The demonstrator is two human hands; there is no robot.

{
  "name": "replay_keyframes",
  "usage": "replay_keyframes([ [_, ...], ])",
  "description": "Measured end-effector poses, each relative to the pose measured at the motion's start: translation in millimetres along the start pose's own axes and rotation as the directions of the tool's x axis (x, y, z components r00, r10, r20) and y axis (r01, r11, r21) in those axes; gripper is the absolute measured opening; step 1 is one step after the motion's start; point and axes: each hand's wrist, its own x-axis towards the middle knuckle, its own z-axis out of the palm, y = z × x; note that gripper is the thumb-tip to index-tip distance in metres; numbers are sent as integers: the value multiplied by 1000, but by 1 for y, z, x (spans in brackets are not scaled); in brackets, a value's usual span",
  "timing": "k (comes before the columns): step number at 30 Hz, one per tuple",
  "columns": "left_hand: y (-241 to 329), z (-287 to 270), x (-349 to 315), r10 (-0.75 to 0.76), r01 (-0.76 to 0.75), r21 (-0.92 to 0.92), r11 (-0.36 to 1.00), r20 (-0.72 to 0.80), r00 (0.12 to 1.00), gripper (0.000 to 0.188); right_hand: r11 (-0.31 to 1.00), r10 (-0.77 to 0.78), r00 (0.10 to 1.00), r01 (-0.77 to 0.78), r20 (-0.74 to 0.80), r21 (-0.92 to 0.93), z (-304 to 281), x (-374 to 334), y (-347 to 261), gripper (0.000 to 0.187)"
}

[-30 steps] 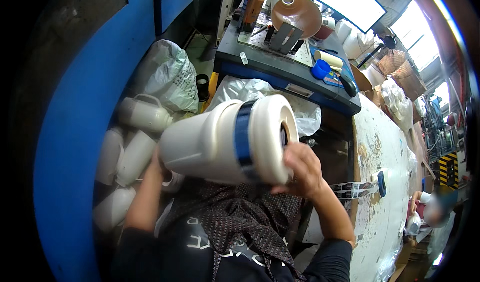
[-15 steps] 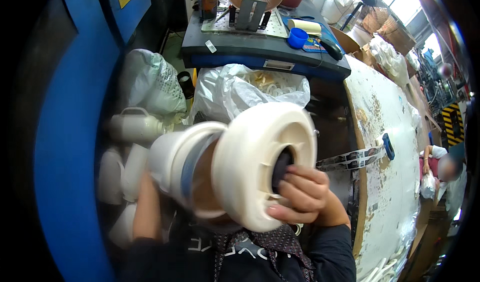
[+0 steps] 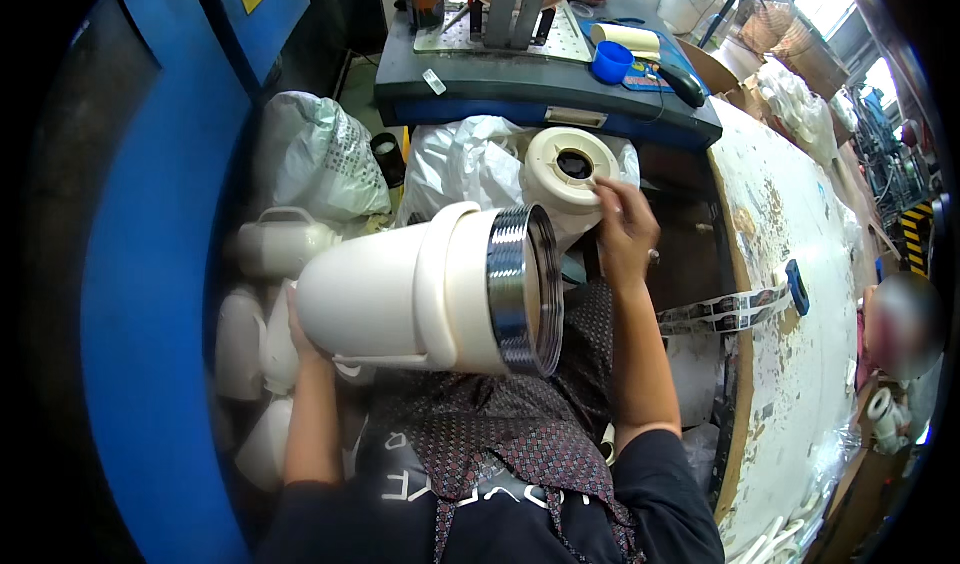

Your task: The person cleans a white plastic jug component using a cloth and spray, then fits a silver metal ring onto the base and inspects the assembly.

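Note:
A large white jug body point(image 3: 385, 284) lies tilted on its side before me, its shiny threaded metal neck point(image 3: 510, 289) pointing right. My left hand point(image 3: 298, 326) holds it by the base end; most of those fingers are hidden behind it. Up and to the right, a cream ring-shaped collar point(image 3: 545, 174) with a dark centre hole is in front of a white plastic bag point(image 3: 460, 159). My right hand point(image 3: 628, 226) has its fingertips pinched at the collar's right edge.
More white jug bodies point(image 3: 240, 344) lie at my left, below a stuffed plastic bag point(image 3: 325, 159). Ahead stands a workbench point(image 3: 480, 89) with a blue cup point(image 3: 612, 62). A worn white board point(image 3: 780, 364) runs along the right, with a tape dispenser point(image 3: 797, 287) on it.
My right hand has carried the collar away from the jug, forward and right toward the bag. The jug's threaded metal neck now shows, and its mouth has turned rightward.

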Motion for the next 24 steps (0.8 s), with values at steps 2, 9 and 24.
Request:
replay_keyframes([
  [2,3,20,-8,89,-83,60,995,-103,991,62,969,77,989,-104,126,225,-32,-25,-26,36],
  [9,-5,80,1,527,-621,448,643,330,783,67,503,706,664,-714,245,487,-52,-73,-25,48],
  [24,-83,127,4,35,-536,743,401,572,820,44,977,191,949,-158,250,-146,-233,-33,39,35],
])
